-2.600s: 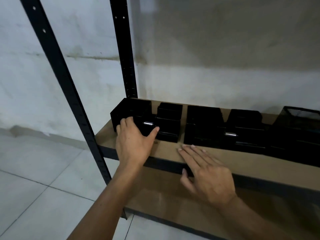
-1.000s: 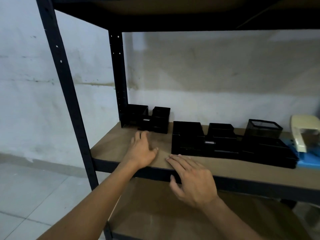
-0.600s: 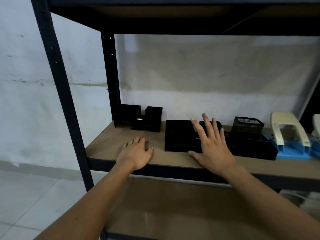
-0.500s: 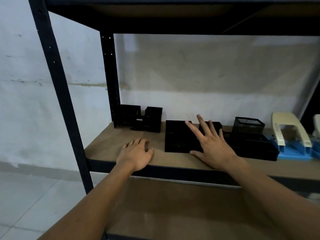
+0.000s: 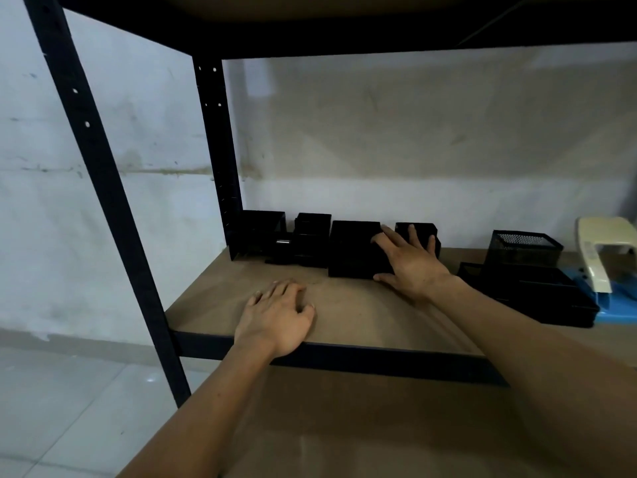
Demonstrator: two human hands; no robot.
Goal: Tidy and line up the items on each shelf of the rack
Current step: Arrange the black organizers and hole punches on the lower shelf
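Observation:
On the brown shelf board a black desk organizer stands at the back left corner against the rack post. A second black organizer stands right beside it. My right hand lies over that second organizer's right part, fingers spread across its top and thumb low at its front. My left hand rests flat on the board near the front edge, holding nothing. A third black organizer with a mesh cup and low trays stands apart further right.
A cream and blue hole punch sits at the far right of the shelf. Black rack posts rise at the left, and an upper shelf hangs overhead. A lower brown shelf lies below. A white wall is behind.
The second organizer has slid back and left, up beside the first, away from the mesh one, with my right hand on it. My left hand has stayed on the board.

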